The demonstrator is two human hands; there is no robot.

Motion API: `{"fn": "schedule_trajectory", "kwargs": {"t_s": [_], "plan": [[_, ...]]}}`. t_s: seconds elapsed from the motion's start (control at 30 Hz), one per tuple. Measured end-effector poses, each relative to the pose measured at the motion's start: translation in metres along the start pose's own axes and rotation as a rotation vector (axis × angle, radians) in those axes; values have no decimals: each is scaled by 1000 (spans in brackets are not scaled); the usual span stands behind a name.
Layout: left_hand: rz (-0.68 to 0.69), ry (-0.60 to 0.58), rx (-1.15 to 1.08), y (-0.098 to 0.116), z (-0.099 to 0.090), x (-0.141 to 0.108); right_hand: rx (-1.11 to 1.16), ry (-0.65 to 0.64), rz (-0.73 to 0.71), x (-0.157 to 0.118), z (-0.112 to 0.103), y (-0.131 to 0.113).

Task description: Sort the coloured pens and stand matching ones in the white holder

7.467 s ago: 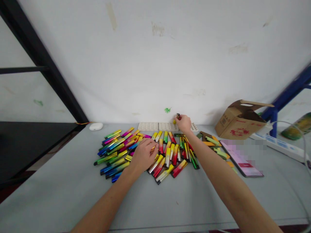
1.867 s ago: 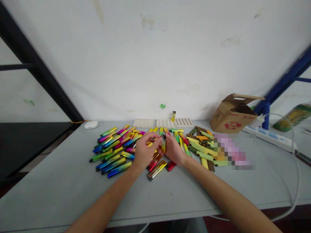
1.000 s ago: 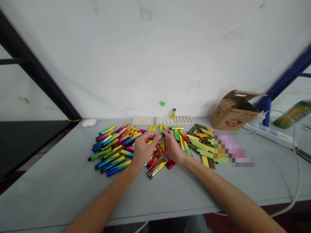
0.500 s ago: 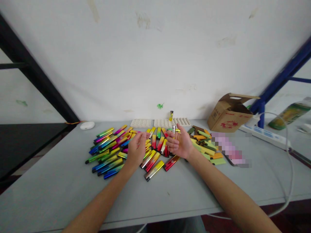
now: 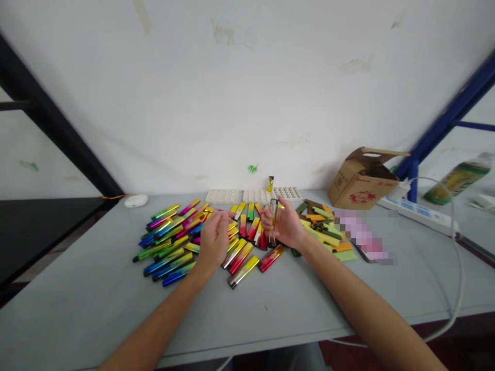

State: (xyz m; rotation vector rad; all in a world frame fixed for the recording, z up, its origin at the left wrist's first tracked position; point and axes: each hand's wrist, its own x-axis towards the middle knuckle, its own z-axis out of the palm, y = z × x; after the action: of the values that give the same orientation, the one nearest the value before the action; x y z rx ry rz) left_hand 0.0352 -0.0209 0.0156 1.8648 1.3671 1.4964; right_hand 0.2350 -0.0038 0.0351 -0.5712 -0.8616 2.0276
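Head view: your right hand (image 5: 283, 225) grips a lighter (image 5: 273, 212) (left hand (image 5: 215, 238): grip unclear); one upright lighter (image 5: 270, 184) stands at the far trays (image 5: 222, 196), many loose lighters (image 5: 243, 271) nearer.

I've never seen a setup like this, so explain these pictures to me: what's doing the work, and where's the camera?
There's no machine: these are one person's bare hands, filmed by a single camera worn on the head, looking forward and down. Many shiny, colourful lighters lie across the grey table. The right hand holds a slim lighter roughly upright. The left hand has its fingers drawn together; I can't tell whether it pinches anything. Pale trays sit near the wall, and a cardboard box stands at right.
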Motion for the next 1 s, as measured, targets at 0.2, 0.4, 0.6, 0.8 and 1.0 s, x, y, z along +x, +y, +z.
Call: {"fn": "schedule_trajectory", "kwargs": {"t_s": [0.2, 0.4, 0.6, 0.8, 1.0], "plan": [[90, -12, 53, 1, -2, 1, -230, 180, -103, 3, -7, -2], [105, -25, 81, -2, -2, 1, -188, 269, -118, 5, -7, -6], [117, -34, 111, -5, -2, 0, -166, 310, -84, 6, 2, -8], [123, -41, 103, -5, -2, 1, -177, 298, -50, 7, 1, -2], [136, -57, 90, -4, -2, 0, -155, 253, -42, 7, 1, 1]]}}
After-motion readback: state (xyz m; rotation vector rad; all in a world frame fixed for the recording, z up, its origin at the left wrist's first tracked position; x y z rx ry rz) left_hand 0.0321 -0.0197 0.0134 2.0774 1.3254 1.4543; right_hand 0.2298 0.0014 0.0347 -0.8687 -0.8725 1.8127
